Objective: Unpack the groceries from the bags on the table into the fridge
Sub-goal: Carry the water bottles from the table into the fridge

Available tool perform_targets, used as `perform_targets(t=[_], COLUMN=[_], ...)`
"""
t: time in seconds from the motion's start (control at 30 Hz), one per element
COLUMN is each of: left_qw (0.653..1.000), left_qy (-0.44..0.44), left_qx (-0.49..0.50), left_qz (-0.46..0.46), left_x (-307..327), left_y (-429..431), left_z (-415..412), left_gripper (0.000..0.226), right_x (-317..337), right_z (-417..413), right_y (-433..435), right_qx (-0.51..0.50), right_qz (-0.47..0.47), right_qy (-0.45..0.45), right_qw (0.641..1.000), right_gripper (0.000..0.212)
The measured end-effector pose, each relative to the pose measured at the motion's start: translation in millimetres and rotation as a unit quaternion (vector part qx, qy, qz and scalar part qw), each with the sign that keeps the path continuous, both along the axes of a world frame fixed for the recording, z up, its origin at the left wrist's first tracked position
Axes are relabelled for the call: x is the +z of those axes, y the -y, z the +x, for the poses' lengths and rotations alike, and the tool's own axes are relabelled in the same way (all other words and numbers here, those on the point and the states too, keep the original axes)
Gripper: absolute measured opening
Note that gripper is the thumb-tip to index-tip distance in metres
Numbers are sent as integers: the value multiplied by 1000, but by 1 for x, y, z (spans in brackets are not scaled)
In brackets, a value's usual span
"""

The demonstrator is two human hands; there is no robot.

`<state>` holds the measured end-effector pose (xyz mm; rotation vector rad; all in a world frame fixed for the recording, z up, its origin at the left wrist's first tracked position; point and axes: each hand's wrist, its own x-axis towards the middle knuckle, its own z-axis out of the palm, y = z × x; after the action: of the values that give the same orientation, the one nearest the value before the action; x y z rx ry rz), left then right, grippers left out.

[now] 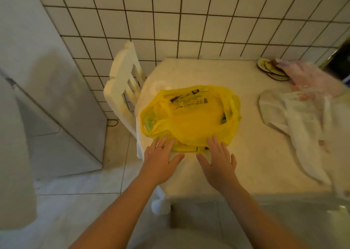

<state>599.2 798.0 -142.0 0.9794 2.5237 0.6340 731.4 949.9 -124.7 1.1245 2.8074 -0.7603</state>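
left hand and right hand spread open at the near edge of the yellow bag

reached forward side by side, palms down, with fingers straight and fanned; grasped nothing. wore a thin ring on one finger of the left hand. overlapped the bag's near hem with the fingertips of both hands; could not tell whether pressed on the plastic or held just above it. found the yellow bag slumped and bulging on the left part of the pale table, close to the table's left edge. marked with black print on its far face, with handle loops folded toward the right and something green showing dimly through the left end. flanked on the right, well apart, by a white bag, flattened and crumpled, spread toward the table's right edge. followed at the far right corner by a pinkish bag, blurred, lying partly over a few overlapping dark-rimmed discs too small to identify. bordered on the table's left side by a white chair, just beside the table. backed by a tiled wall. placed the grey fridge further left on the tiled floor, past the chair and well apart from the table and the yellow bag.
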Motion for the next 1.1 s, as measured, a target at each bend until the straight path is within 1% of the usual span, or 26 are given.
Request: perform_targets(t=[0.07, 0.17, 0.3, 0.37, 0.5, 0.63, 0.67, 0.7, 0.77, 0.83, 0.9, 1.0, 1.1], left_qw=[1000, 999, 996, 995, 993, 982, 979, 976, 970, 965, 967, 978, 986], left_qy=[-15, -20, -25, -25, -9, -47, -55, -65, -100, -130, -141, -134, -88], left_qx=[-12, -37, -56, -37, 39, 75, 83, 90, 88, 59, 37, 0, -81], left_qz=[2, -23, -63, -86, -114, -167, -179, -187, -204, -222, -211, -163, -115], left_x=[-2, -8, -11, -15, -20, -26, -29, -33, -41, -47, -52, -54, -51], left_y=[-16, -37, -63, -73, -94, -118, -122, -124, -124, -123, -125, -138, -155], left_z=[-21, -54, -94, -110, -137, -150, -153, -156, -160, -163, -164, -157, -135], left_gripper=[67, 62, 62, 63, 70, 84, 82, 75, 50, 32, 26, 26, 34], right_x=[-1, -5, -13, -19, -33, -46, -50, -53, -59, -62, -65, -69, -71], right_z=[-17, -42, -72, -83, -106, -130, -134, -137, -139, -134, -126, -115, -105], right_y=[-17, -38, -66, -77, -107, -138, -144, -149, -159, -168, -178, -194, -208], right_qx=[-13, -30, -37, -38, -20, -12, -16, -19, -29, -33, -21, -4, -10], right_qz=[-3, 1, 2, 16, 45, 81, 87, 91, 98, 120, 150, 158, 118], right_qy=[-10, -13, 14, 39, 100, 186, 209, 228, 242, 237, 222, 162, 82], right_qw=[1000, 999, 999, 998, 994, 979, 974, 969, 965, 963, 963, 974, 990], right_gripper=[67, 64, 64, 64, 64, 65, 65, 64, 58, 50, 46, 44, 44])
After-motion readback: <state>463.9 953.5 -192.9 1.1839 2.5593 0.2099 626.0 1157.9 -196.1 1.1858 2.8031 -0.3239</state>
